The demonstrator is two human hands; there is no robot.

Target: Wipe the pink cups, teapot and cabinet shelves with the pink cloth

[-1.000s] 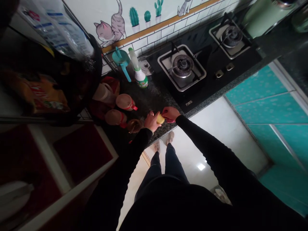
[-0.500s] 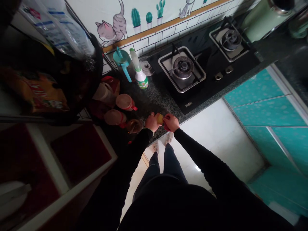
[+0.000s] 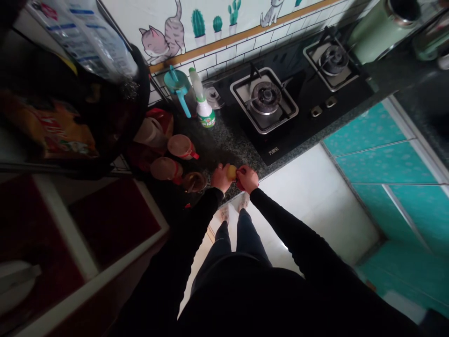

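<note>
Over the counter's front edge, my left hand [image 3: 219, 178] is closed around a small yellow rounded thing [image 3: 231, 172], whose kind I cannot make out. Close against it on the right is my right hand [image 3: 249, 179], fingers pinched on a small red thing [image 3: 240, 185] mostly hidden by the fingers. The two hands almost touch. Just left of them stands a brownish see-through jar [image 3: 194, 181]. Beyond it are two pale containers with red handles, one nearer [image 3: 164, 168] and one farther back [image 3: 180, 146].
A white and green spray bottle [image 3: 205, 114] and a turquoise-lidded jug [image 3: 177, 84] stand by the tiled wall. To the right is a gas stove [image 3: 277, 145] with two burners. A dark rack [image 3: 140, 93] holding packages overhangs the left side. Turquoise cabinets [image 3: 372, 161] stand at the right.
The view has shifted slightly. Both hands keep nearly the same place and hold, and a little more of the yellow thing shows between them.
</note>
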